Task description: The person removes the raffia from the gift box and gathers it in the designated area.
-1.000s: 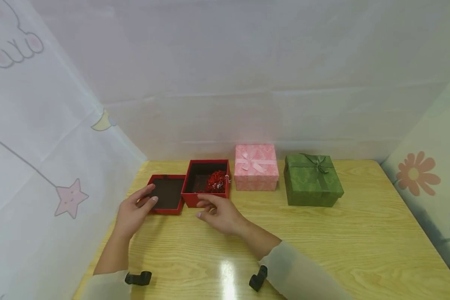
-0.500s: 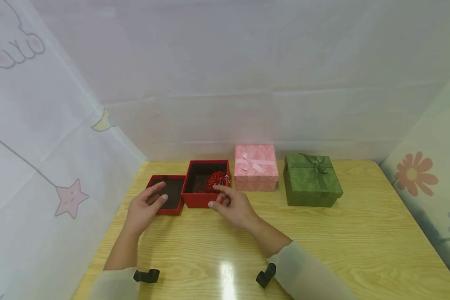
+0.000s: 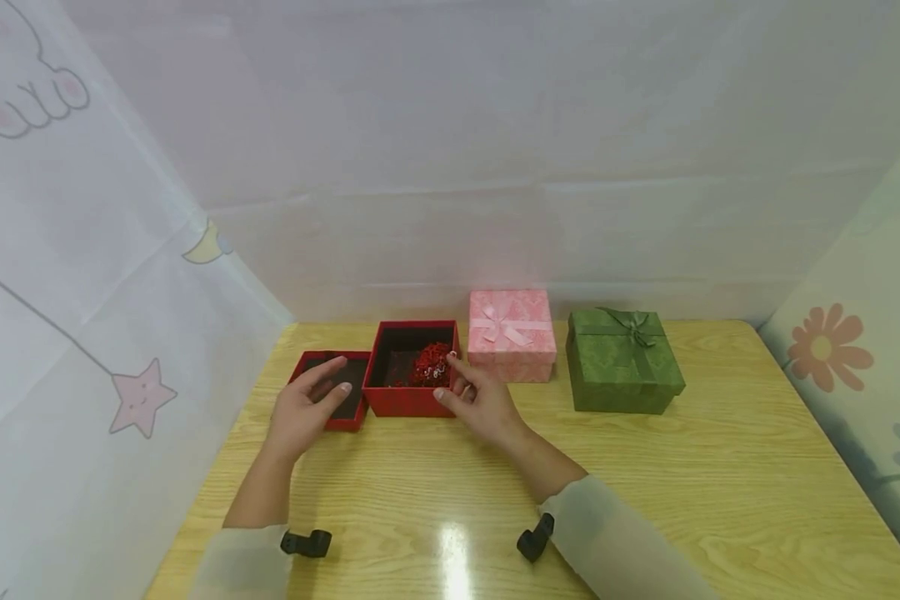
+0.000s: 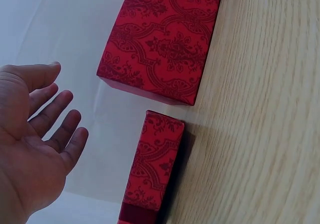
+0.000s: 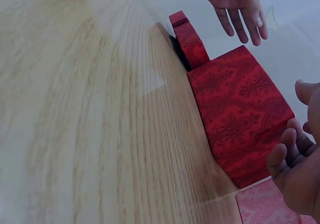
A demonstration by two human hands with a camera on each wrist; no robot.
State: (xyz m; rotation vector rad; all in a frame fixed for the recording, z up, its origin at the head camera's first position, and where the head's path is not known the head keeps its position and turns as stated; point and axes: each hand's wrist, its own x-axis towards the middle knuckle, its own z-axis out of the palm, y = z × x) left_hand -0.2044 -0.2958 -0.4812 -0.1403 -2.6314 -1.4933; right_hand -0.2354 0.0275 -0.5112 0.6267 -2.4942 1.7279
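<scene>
- Nr the far L corner of the wooden table (image 3: 720,475): a red lid (image 3: 345,425), hollow side up w/ dark lining showing, just beside the red box (image 3: 401,403).
- Red box: at the far edge, L of ctr, uncovered. Dark inside; a heap of red shred (image 3: 429,360) fills part of its R half, w/ small pale bits (image 3: 435,374) in it. Outer walls carry a dark scroll pattern.
- R of it, same edge: a pink box (image 3: 512,367), lid on, pink bow; then a green box (image 3: 607,396), lid on, green bow. Contents of both hidden.
- L hand (image 3: 303,414): in front of the lid, apart from it; fingers relaxed & spread, grip released.
- R hand (image 3: 489,407): by the red box's near R corner; fingers loosely bent, thumb apart, grip released. Can't tell if it touches the box.
- Both arms: pale sleeves, each w/ a small black device.
</scene>
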